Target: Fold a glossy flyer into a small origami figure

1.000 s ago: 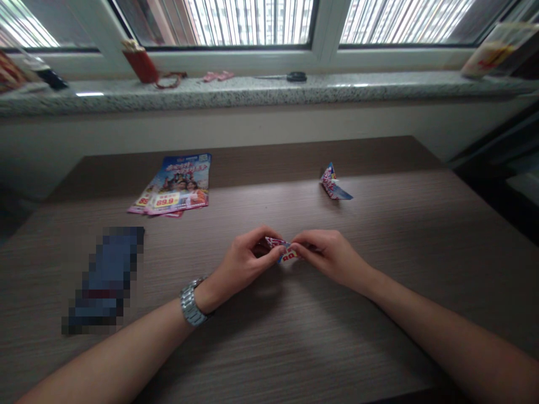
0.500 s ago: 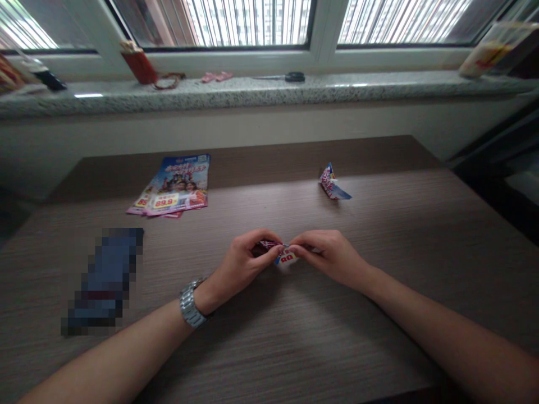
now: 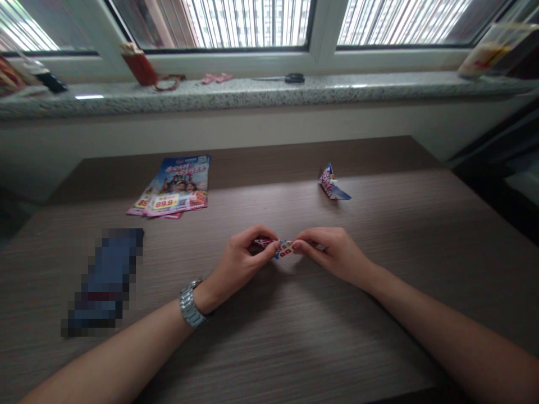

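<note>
A small folded piece of printed paper (image 3: 285, 249), with red figures on a pale patch, is held just above the table between both hands. My left hand (image 3: 248, 249), a metal watch on its wrist, pinches the paper's left part between thumb and fingers. From the other side, the thumb and forefinger of my right hand (image 3: 330, 249) grip its right edge. My fingers cover much of the paper. Beyond my right hand stands a folded paper figure (image 3: 332, 184) in similar blue and pink print.
Printed flyers (image 3: 181, 188) lie stacked at the back left of the brown table (image 3: 236, 348). A pixelated dark blue object (image 3: 105, 280) rests at the left. Along the granite sill (image 3: 252, 98) are scissors (image 3: 292, 78), a red container (image 3: 140, 66) and pink pieces (image 3: 217, 78).
My hands have drawn slightly apart, so more of the folded paper between them shows. The paper figure and the flyers stay where they were.
</note>
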Demonstrator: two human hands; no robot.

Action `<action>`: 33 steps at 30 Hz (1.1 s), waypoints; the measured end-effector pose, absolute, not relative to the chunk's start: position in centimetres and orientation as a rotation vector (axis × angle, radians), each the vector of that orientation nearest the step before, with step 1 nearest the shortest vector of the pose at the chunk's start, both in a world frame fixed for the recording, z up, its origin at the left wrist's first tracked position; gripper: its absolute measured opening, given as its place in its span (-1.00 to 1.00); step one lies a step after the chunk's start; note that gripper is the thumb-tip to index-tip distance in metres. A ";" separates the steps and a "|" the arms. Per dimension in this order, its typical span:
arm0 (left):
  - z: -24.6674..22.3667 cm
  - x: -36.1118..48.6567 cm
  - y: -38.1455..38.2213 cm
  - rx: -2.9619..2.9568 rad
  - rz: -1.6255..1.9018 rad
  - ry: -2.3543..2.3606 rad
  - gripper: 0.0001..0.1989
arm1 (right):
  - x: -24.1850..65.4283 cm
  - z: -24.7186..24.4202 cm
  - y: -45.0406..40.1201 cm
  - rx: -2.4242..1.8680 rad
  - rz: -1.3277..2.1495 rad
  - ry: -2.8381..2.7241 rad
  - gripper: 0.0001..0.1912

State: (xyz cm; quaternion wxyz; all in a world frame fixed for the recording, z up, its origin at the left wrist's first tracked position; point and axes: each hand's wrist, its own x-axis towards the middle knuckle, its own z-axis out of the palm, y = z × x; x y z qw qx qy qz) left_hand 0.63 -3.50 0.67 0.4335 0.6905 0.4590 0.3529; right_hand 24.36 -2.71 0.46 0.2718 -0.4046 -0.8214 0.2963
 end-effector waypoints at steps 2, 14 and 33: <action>0.6 0.6 -3.5 1.742 0.857 1.139 -0.83 | 24.4 0.5 -2.7 -1.081 0.789 -2.227 -0.65; 0.6 0.5 -3.4 1.783 0.869 1.087 -0.87 | 24.4 0.3 -2.6 -0.987 0.697 -2.261 -0.70; 0.6 0.5 -3.4 1.716 0.923 1.122 -0.85 | 24.6 0.7 -2.5 -0.991 0.791 -2.191 -0.74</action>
